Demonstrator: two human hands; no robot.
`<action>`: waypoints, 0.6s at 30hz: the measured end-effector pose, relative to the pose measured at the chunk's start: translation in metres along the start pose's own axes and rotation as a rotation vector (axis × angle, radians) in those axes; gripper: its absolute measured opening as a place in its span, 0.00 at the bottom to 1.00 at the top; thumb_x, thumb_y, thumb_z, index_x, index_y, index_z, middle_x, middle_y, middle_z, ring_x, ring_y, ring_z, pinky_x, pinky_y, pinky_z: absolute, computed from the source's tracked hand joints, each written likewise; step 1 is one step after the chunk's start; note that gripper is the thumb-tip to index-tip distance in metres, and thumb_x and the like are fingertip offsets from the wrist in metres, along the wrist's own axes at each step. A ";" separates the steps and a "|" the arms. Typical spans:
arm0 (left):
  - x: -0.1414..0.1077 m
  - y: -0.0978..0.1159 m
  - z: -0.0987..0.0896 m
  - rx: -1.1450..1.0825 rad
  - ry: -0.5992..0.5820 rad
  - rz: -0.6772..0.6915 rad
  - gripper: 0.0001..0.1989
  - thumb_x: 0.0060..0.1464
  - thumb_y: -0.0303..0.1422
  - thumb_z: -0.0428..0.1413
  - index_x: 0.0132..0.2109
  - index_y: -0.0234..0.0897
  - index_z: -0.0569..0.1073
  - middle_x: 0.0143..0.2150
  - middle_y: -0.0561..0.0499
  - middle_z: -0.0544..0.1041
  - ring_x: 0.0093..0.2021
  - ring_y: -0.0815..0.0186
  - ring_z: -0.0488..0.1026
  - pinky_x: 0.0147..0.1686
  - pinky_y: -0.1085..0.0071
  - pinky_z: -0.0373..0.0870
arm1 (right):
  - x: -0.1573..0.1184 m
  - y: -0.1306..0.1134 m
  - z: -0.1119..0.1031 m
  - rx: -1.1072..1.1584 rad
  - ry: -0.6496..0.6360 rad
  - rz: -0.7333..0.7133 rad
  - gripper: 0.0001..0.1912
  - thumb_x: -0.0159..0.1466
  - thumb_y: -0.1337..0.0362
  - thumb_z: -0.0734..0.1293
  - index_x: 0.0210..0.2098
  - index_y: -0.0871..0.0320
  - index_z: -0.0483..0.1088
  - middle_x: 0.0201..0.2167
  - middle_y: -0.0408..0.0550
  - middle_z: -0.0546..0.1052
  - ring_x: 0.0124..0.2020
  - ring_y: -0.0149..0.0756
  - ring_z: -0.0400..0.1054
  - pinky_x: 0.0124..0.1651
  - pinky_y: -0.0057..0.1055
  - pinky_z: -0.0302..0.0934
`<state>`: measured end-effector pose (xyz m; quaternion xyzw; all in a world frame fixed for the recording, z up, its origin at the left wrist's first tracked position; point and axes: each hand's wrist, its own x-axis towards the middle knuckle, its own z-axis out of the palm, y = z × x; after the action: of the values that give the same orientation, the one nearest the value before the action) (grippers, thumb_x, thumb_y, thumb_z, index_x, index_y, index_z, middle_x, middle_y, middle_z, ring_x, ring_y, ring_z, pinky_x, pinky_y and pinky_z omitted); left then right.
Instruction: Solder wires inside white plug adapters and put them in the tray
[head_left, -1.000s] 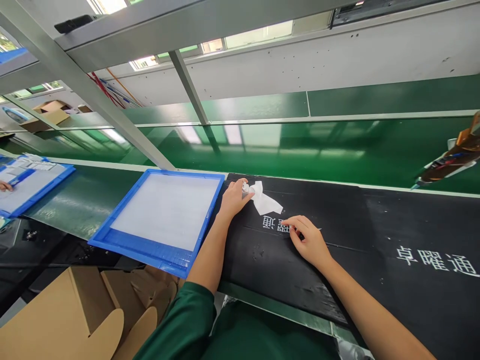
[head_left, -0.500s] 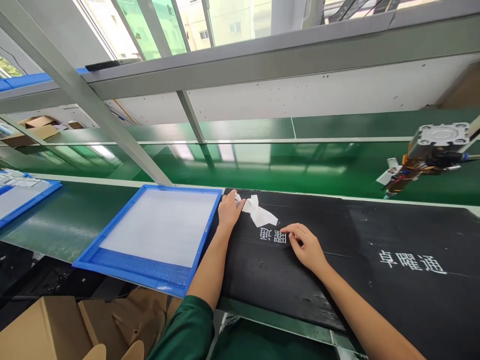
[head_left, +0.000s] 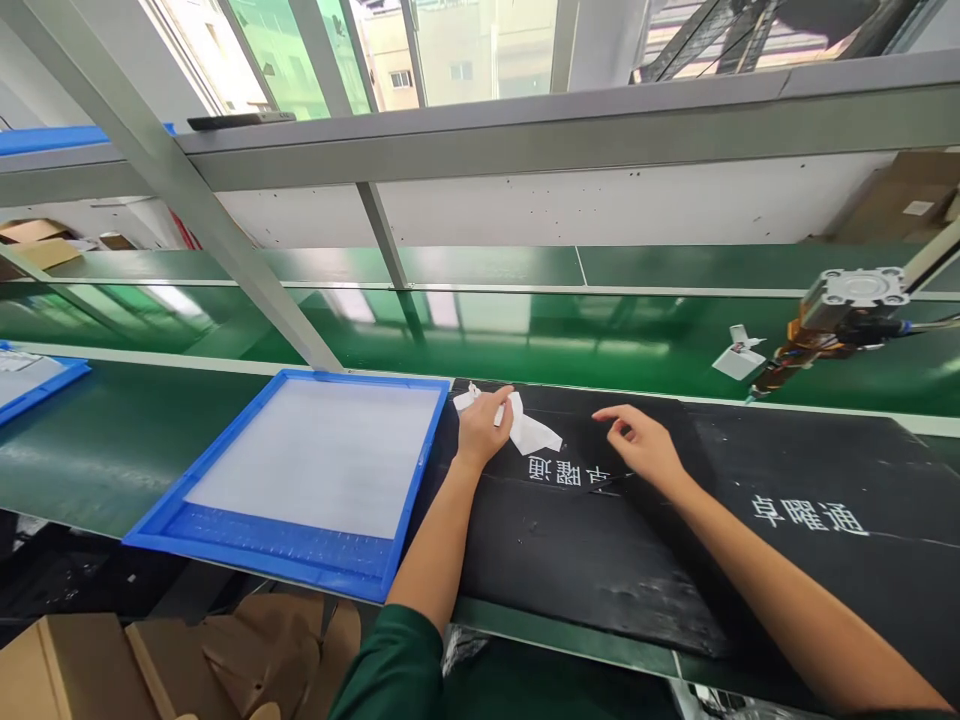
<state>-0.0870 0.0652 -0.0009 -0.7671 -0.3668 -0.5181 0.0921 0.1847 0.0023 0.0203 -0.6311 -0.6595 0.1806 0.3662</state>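
Observation:
My left hand [head_left: 486, 428] is over a crumpled white tissue [head_left: 536, 436] on a black mat [head_left: 547, 560], its fingers curled on the tissue. White shows on both sides of the hand and between thumb and forefinger. My right hand [head_left: 641, 445] is to the right, above the mat, forefinger stretched out and thumb bent apart from it; nothing shows between them. Under that hand, a dark edge crosses the white printed characters [head_left: 568, 472]. Left of the mat lies a blue-framed panel [head_left: 300, 450] with a white sheet inside.
A second black mat area with white characters [head_left: 808, 513] extends right. A device with a metal block and wires [head_left: 832, 320] hangs over the green conveyor [head_left: 525, 330] behind. Another blue frame [head_left: 45, 385] is far left. Cardboard [head_left: 97, 660] stands low at left. A slanted grey post [head_left: 232, 240] rises behind.
My left hand has shifted right along the tissue, exposing white on its left. My right hand has moved right and slightly up, uncovering more of the printed characters.

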 end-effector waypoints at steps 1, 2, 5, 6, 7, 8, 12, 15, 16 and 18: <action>-0.001 0.002 0.003 -0.012 -0.037 0.006 0.12 0.64 0.29 0.49 0.49 0.35 0.74 0.31 0.51 0.78 0.30 0.68 0.76 0.35 0.73 0.72 | 0.013 0.012 -0.004 -0.067 0.047 0.091 0.17 0.51 0.68 0.62 0.38 0.52 0.77 0.29 0.42 0.77 0.25 0.32 0.68 0.34 0.31 0.65; -0.003 0.003 0.005 -0.018 -0.068 0.003 0.12 0.64 0.29 0.48 0.48 0.35 0.75 0.29 0.52 0.77 0.27 0.69 0.75 0.32 0.74 0.71 | 0.027 0.025 -0.008 -0.105 0.092 0.141 0.17 0.50 0.67 0.63 0.38 0.53 0.77 0.27 0.42 0.76 0.25 0.33 0.67 0.36 0.33 0.65; -0.008 0.001 0.011 -0.013 -0.101 -0.035 0.13 0.63 0.30 0.47 0.45 0.35 0.77 0.25 0.53 0.76 0.25 0.70 0.74 0.30 0.75 0.70 | 0.063 0.057 -0.022 -0.176 0.214 0.235 0.16 0.49 0.67 0.63 0.36 0.56 0.76 0.30 0.46 0.77 0.26 0.37 0.68 0.38 0.37 0.65; -0.008 -0.001 0.012 -0.010 -0.100 -0.049 0.14 0.63 0.30 0.47 0.45 0.35 0.77 0.25 0.53 0.76 0.24 0.70 0.74 0.29 0.75 0.69 | 0.073 0.065 -0.028 -0.198 0.268 0.259 0.16 0.49 0.68 0.62 0.36 0.57 0.75 0.32 0.48 0.77 0.27 0.38 0.68 0.40 0.39 0.65; -0.009 -0.002 0.013 -0.008 -0.098 -0.062 0.14 0.63 0.30 0.47 0.45 0.35 0.78 0.24 0.53 0.76 0.24 0.70 0.73 0.29 0.75 0.69 | 0.082 0.071 -0.033 -0.219 0.327 0.276 0.17 0.50 0.68 0.61 0.38 0.58 0.74 0.35 0.50 0.77 0.30 0.39 0.69 0.42 0.41 0.65; -0.010 -0.004 0.014 -0.008 -0.099 -0.073 0.14 0.63 0.30 0.48 0.45 0.36 0.78 0.24 0.54 0.76 0.24 0.70 0.73 0.28 0.75 0.68 | 0.090 0.077 -0.038 -0.239 0.385 0.288 0.18 0.50 0.69 0.60 0.39 0.59 0.73 0.37 0.52 0.76 0.33 0.41 0.70 0.46 0.43 0.65; -0.013 -0.008 0.015 -0.018 -0.122 -0.130 0.13 0.62 0.29 0.48 0.45 0.36 0.78 0.25 0.54 0.76 0.24 0.70 0.73 0.28 0.75 0.68 | 0.112 0.094 -0.049 -0.306 0.621 0.344 0.28 0.49 0.71 0.61 0.51 0.62 0.66 0.52 0.63 0.69 0.56 0.56 0.61 0.56 0.55 0.57; -0.015 -0.009 0.016 -0.021 -0.167 -0.184 0.13 0.61 0.30 0.49 0.46 0.37 0.77 0.27 0.54 0.78 0.25 0.70 0.74 0.30 0.75 0.69 | 0.123 0.104 -0.049 -0.329 0.751 0.419 0.34 0.50 0.72 0.63 0.58 0.59 0.59 0.56 0.70 0.61 0.59 0.60 0.57 0.54 0.57 0.54; -0.015 -0.009 0.016 -0.022 -0.177 -0.197 0.13 0.61 0.30 0.49 0.47 0.37 0.77 0.27 0.54 0.78 0.25 0.70 0.74 0.30 0.75 0.69 | 0.126 0.107 -0.048 -0.333 0.761 0.431 0.34 0.51 0.72 0.63 0.58 0.58 0.59 0.55 0.71 0.61 0.58 0.59 0.57 0.53 0.56 0.55; -0.015 -0.010 0.016 -0.023 -0.194 -0.216 0.13 0.61 0.29 0.49 0.47 0.37 0.77 0.29 0.53 0.79 0.26 0.69 0.74 0.30 0.74 0.70 | 0.131 0.112 -0.047 -0.347 0.724 0.415 0.30 0.53 0.71 0.63 0.57 0.57 0.60 0.51 0.71 0.62 0.55 0.58 0.60 0.49 0.54 0.55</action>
<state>-0.0851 0.0733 -0.0236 -0.7706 -0.4486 -0.4527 -0.0086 0.3051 0.1337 0.0070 -0.8245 -0.3691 -0.0953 0.4182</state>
